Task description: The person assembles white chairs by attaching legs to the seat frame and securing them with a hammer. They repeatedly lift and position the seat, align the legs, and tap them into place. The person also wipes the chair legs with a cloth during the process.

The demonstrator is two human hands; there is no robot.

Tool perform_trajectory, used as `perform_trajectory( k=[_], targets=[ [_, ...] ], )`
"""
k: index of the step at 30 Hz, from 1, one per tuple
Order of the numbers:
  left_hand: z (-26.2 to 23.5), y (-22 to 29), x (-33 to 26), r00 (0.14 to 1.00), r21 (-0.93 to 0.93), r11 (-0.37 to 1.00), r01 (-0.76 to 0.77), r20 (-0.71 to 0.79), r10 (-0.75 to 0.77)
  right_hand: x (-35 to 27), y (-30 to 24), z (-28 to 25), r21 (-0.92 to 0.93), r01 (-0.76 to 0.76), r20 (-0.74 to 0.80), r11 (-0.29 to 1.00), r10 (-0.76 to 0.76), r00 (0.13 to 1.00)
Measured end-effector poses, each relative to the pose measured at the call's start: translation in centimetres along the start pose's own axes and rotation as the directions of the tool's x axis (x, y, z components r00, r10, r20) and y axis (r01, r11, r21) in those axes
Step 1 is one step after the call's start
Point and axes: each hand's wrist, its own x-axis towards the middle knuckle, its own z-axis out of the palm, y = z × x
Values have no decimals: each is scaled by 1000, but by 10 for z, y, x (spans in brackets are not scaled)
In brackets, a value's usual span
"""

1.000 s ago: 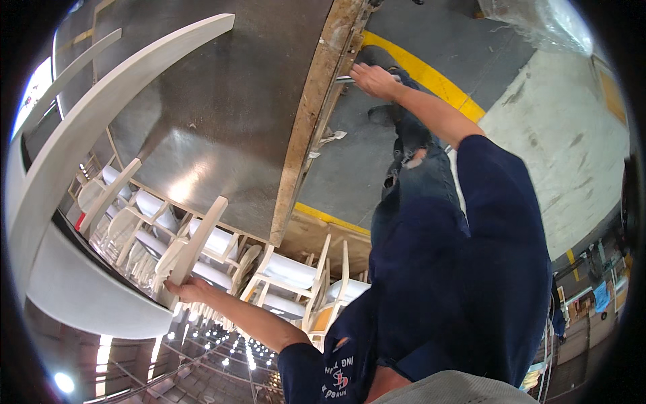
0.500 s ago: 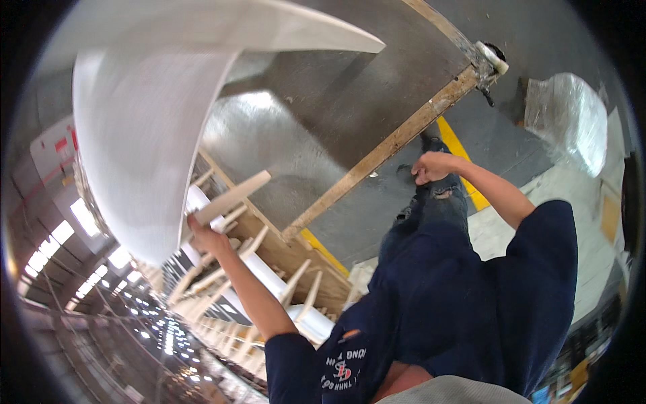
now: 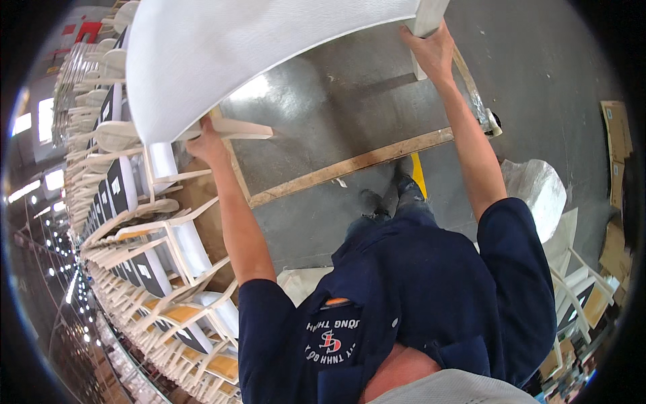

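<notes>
A chair with a white padded seat [image 3: 249, 50] fills the upper part of the head view, its pale wooden legs pointing away from the seat. My left hand [image 3: 207, 143] is closed at the seat's left corner, around the base of one pale leg [image 3: 245, 129]. At the right corner, my right hand [image 3: 434, 55] grips another pale leg [image 3: 428, 19], thumb along its near side. Both arms are stretched forward. The far side of the chair runs out of the picture.
Beneath the chair lies a wood-edged frame [image 3: 350, 166] with a dark, shiny surface. Stacked pale chairs [image 3: 161, 249] crowd the left. A plastic-wrapped bundle [image 3: 538, 195] is at the right, with cardboard boxes [image 3: 616, 135] beyond. Yellow floor tape [image 3: 418, 176] shows by my feet.
My right hand has gone from hanging low by my leg to gripping the chair's right leg. The chair has swung round so its seat edge spans between both hands.
</notes>
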Motion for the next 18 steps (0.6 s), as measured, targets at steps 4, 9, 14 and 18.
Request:
perform_trajectory(
  k=[4, 9, 14, 18],
  targets=[
    [-11, 16, 4, 997, 59, 997, 58, 56, -61, -3, 5, 7, 58, 48, -82, 997, -43, 996],
    [-3, -5, 4, 999, 102, 994, 28, -23, -25, -3, 0, -2, 29, 23, -31, 999, -22, 999],
    [-5, 11, 12, 996, 61, 998, 25, 79, -29, 3, 3, -1, 102, -14, -41, 995, 18, 999],
    [-3, 2, -2, 1000, 143, 990, 14, -16, -11, -12, -28, -8, 50, 23, -125, 999, -16, 992]
  ],
)
